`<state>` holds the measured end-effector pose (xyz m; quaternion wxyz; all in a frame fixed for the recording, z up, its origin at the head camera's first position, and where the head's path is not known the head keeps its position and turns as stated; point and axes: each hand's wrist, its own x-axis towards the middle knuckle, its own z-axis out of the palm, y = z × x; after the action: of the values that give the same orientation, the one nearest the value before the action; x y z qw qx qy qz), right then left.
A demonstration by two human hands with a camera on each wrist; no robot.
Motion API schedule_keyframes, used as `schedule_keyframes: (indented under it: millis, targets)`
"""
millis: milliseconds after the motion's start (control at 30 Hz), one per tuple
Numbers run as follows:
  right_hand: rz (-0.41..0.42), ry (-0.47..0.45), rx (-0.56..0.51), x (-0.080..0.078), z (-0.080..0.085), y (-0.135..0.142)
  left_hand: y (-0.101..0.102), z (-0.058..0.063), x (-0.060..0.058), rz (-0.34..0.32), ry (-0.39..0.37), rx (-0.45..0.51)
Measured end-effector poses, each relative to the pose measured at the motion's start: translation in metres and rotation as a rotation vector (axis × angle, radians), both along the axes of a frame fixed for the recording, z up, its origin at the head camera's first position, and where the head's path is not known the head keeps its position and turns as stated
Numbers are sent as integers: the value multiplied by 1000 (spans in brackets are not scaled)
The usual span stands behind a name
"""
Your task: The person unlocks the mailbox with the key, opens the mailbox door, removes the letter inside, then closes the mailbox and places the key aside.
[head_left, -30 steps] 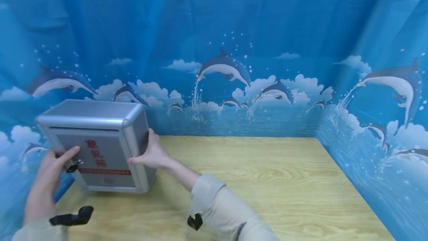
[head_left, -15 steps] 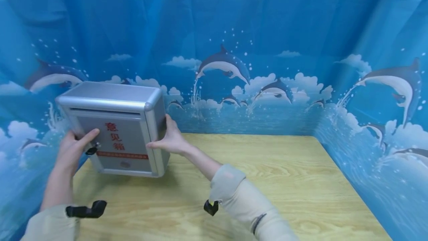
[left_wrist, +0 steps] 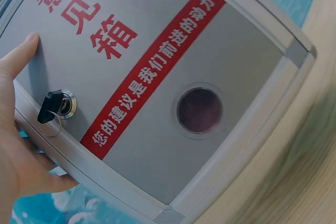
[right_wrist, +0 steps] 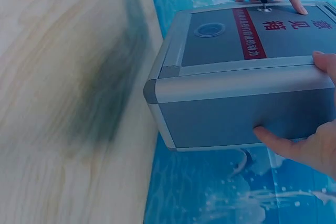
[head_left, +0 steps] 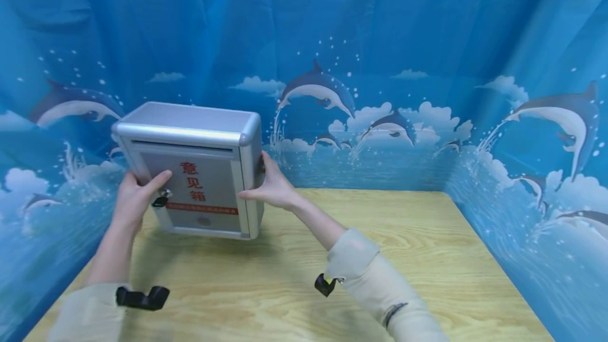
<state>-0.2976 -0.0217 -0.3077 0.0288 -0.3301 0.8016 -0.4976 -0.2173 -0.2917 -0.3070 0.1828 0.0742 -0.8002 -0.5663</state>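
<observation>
Both hands hold a silver metal suggestion box from its two sides, above the table. Red characters, a red strip and a small round window mark its front, and a narrow slot runs along the top of that face. The left hand grips the left side, its thumb on the front near a lock with a black-headed key. On the right side, the right hand has its thumb on the front edge and its fingers on the side panel. The box's back is hidden.
Below lies a light wood-grain table, with the box's shadow on it. A blue curtain printed with dolphins and clouds stands along the back and both sides. Dark straps sit at the wrists.
Both hands have carried the box to the right and upward from the table's left side. Their grip on it looks the same, and the shadow shows below it.
</observation>
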Motion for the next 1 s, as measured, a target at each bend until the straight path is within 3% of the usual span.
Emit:
schedule_keyframes:
  millis: [267,700,1000]
  targets:
    - [15,-29,-15,-6,5,34,33,2,-11,6,35,27]
    - [-36,-111,-4,-14,3,96,88,-3,-29,-25,30,76]
    - [-37,-158,14,-16,0,143,129,-9,-36,-47,19,32]
